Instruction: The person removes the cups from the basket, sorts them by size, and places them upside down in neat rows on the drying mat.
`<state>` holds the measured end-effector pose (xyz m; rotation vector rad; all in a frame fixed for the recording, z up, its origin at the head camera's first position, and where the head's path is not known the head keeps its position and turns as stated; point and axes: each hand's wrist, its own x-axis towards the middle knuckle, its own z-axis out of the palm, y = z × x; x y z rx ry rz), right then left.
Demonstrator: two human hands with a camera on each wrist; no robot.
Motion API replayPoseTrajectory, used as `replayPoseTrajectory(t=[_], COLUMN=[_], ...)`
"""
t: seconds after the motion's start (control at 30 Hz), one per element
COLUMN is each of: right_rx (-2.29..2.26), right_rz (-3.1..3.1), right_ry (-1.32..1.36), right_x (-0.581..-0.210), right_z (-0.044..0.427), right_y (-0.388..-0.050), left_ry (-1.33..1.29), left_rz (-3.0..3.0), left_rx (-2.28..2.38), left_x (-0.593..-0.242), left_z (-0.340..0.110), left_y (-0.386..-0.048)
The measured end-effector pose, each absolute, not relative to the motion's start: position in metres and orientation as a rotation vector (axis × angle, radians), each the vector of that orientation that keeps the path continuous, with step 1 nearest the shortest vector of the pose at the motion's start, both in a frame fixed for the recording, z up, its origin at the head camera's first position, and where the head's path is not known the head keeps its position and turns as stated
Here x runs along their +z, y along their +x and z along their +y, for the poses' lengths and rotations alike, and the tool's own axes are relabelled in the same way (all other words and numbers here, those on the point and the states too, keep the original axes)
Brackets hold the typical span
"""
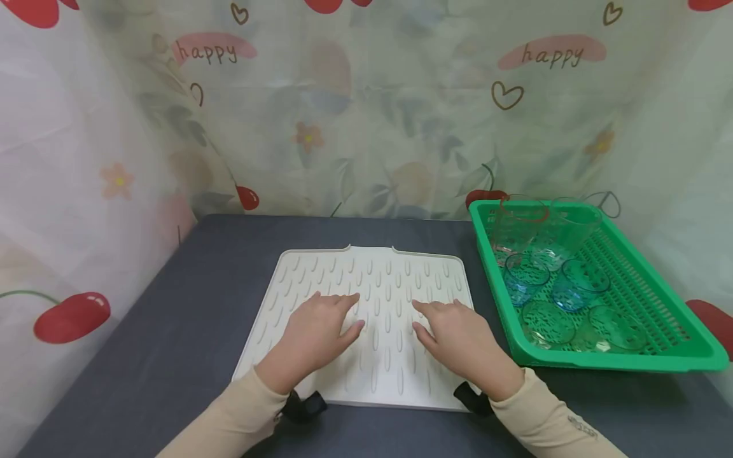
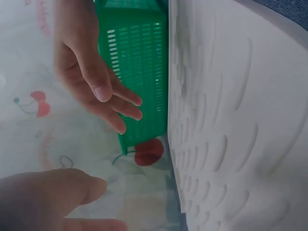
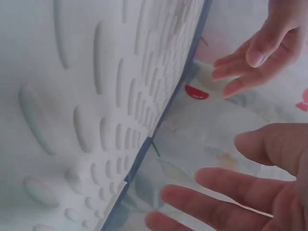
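A white drying mat with raised oval ridges (image 1: 378, 375) lies flat in front of me on the dark tabletop. Over its left half hovers my left hand (image 1: 317, 334), fingers relaxed and holding nothing. My right hand (image 1: 460, 340) hovers over the mat's right half, its fingers loosely extended, as the right wrist view also shows. Right of the mat stands a green basket (image 1: 618, 367). Inside it are a clear cup with a red rim (image 1: 509, 232), a clear pitcher-like cup (image 1: 567, 232), blue glasses (image 1: 581, 286) and clear glasses (image 1: 548, 324).
The dark tabletop (image 1: 189, 331) extends left of the mat. A patterned curtain (image 1: 366, 127) hangs behind the table and along both sides. Black straps (image 1: 303, 407) sit around both wrists.
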<state>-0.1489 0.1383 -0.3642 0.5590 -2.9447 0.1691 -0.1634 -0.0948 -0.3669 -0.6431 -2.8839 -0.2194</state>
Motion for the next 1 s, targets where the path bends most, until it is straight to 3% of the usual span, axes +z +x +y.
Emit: replayPoseTrajectory(t=[0.47,0.73,1.0], right_rx=[0.438,0.564,0.652], right_rz=[-2.473,-2.267,-2.172], right_ry=[0.559,0.488,0.389], right_x=[-0.327,-0.305,-0.306], right_z=[0.177,0.216,0.248], right_y=[-0.127,-0.119,-0.120], left_ry=[-0.482,-0.484,-0.531], left_rz=[-2.753,-2.623,-2.510], left_rx=[-0.340,-0.344,-0.349], left_x=[-0.339,-0.335,-0.343], left_z=[-0.132,-0.161,-0.178], left_y=[-0.156,-0.144,-0.133])
